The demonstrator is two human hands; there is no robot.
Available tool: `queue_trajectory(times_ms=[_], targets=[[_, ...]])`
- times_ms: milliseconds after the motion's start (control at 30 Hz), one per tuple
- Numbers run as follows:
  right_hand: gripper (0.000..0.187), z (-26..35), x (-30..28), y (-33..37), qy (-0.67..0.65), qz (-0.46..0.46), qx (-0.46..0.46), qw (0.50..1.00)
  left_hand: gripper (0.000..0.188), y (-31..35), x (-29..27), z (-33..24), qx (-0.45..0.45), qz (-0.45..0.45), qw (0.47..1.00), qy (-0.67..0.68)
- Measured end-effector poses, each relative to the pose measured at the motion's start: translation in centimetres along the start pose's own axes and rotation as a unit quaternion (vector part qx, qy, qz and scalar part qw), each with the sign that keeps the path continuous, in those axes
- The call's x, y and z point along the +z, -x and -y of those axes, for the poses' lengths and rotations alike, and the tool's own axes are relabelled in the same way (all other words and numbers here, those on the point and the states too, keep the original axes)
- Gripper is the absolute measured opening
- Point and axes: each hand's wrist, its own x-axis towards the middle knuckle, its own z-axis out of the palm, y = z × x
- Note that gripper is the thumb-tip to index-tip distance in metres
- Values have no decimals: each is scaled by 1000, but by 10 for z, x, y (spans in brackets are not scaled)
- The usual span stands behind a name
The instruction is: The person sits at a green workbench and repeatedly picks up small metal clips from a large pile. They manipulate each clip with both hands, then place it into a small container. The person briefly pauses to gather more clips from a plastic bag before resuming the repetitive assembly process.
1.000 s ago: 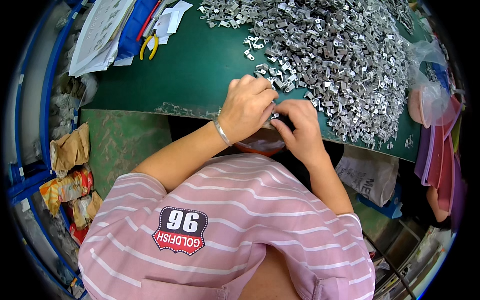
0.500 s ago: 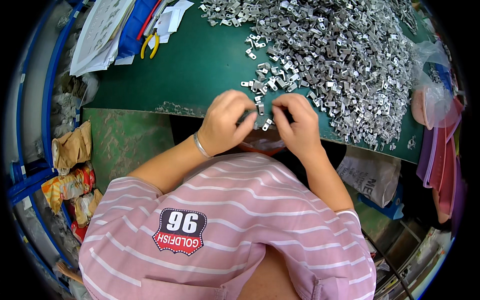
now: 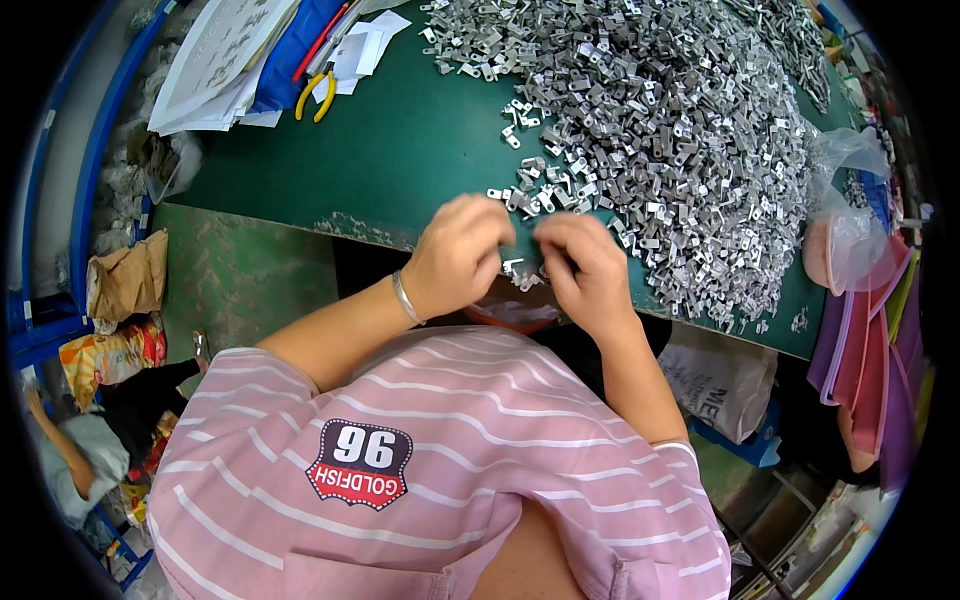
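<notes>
Small bent metal brackets lie at the near table edge, between my two hands. My left hand, with a bangle at the wrist, is closed with its fingers curled toward the thumb just left of these pieces. Facing it from the other side, my right hand has its index finger and thumb bent together. Whatever either hand pinches is hidden or too small to make out. Beyond my fingers spreads a large heap of the same silvery brackets, with a few loose ones at its left fringe.
Yellow-handled pliers, papers and a blue bin occupy the far left of the green table. Below the edge sits a reddish lined container. Another person is at the left shelves. Plastic bags hang right.
My view has shifted slightly. Both hands stay close together at the table edge, and the small pieces between them lie differently. More of the other person shows at the left.
</notes>
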Motion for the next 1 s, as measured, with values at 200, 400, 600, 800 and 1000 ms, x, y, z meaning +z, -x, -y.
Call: queue_trajectory(times_ms=[200, 400, 600, 800, 1000], targets=[[33, -9, 11, -19, 150, -26, -61, 987, 27, -24, 9, 6, -53, 22, 997, -55], [25, -3, 0, 7, 46, -53, 79, 994, 20, -13, 5, 0, -62, 45, 997, -32], [13, -9, -8, 18, -98, -126, 163, 974, 20, -21, 4, 5, -21, 18, 999, -29], [28, 11, -11, 21, 29, 17, 51, 998, 33, -11, -8, -11, -41, 66, 996, 43], [34, 13, -2, 36, 50, 63, -5, 997, 36, 9, -2, -16, 8, 149, 989, -10]])
